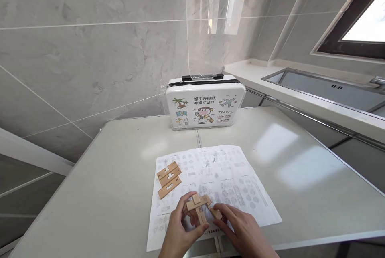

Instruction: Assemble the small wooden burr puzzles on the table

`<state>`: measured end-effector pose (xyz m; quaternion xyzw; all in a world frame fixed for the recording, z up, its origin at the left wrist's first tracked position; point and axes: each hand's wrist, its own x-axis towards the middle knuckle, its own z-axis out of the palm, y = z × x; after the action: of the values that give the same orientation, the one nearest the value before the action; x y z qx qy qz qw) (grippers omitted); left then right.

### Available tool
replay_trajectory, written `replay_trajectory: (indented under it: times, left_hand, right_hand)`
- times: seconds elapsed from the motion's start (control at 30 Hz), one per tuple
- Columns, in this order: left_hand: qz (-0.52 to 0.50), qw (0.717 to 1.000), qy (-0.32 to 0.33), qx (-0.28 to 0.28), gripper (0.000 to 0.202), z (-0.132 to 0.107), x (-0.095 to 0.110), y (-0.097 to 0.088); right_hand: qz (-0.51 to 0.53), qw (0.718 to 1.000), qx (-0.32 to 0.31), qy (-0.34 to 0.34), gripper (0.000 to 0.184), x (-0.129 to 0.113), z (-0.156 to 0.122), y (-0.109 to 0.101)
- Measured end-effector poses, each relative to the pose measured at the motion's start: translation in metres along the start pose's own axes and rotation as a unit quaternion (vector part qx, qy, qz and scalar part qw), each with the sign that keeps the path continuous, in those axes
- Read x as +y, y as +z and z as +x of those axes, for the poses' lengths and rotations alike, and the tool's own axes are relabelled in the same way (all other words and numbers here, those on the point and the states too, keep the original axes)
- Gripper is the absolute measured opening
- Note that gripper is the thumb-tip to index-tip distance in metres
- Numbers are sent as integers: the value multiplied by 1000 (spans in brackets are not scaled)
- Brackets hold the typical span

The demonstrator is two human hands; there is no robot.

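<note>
My left hand (pixel 180 230) pinches a small assembly of interlocked wooden puzzle pieces (pixel 197 204) just above a printed instruction sheet (pixel 228 178). My right hand (pixel 240 228) grips another wooden piece (pixel 215 212) at the assembly's right side, fingers curled on it. Three flat slotted wooden pieces (pixel 169 178) lie side by side on the sheet's left edge, apart from both hands.
A white table (pixel 120 170) carries the sheet. A small white suitcase-shaped tin (pixel 206 103) with cartoon pictures stands at the table's far edge against the tiled wall. A counter with a steel sink (pixel 327 87) runs along the right.
</note>
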<state>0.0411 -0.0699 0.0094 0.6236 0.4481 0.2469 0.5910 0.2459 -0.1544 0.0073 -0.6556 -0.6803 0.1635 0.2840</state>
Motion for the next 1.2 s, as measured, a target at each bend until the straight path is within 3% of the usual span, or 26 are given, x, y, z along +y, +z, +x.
replay_trajectory:
  times: [0.17, 0.37, 0.63, 0.83, 1.0, 1.2]
  left_hand:
    - [28, 999, 18, 16, 72, -3, 3, 7]
    - [74, 996, 49, 14, 68, -6, 2, 6]
    - [121, 979, 163, 5, 60, -3, 6, 0]
    - [107, 981, 163, -21, 60, -2, -1, 2]
    - [94, 981, 165, -29, 60, -4, -2, 4]
    - [98, 985, 138, -35, 61, -4, -3, 3]
  right_hand:
    - [-31, 999, -32, -25, 31, -7, -2, -17]
    - [-39, 999, -11, -23, 30, -9, -4, -10]
    - [-34, 998, 33, -30, 26, -18, -4, -5]
    - [-36, 999, 35, -20, 27, -22, -3, -5]
    - [-50, 995, 81, -13, 47, -26, -3, 0]
    - [-22, 999, 47, 1, 40, -26, -4, 0]
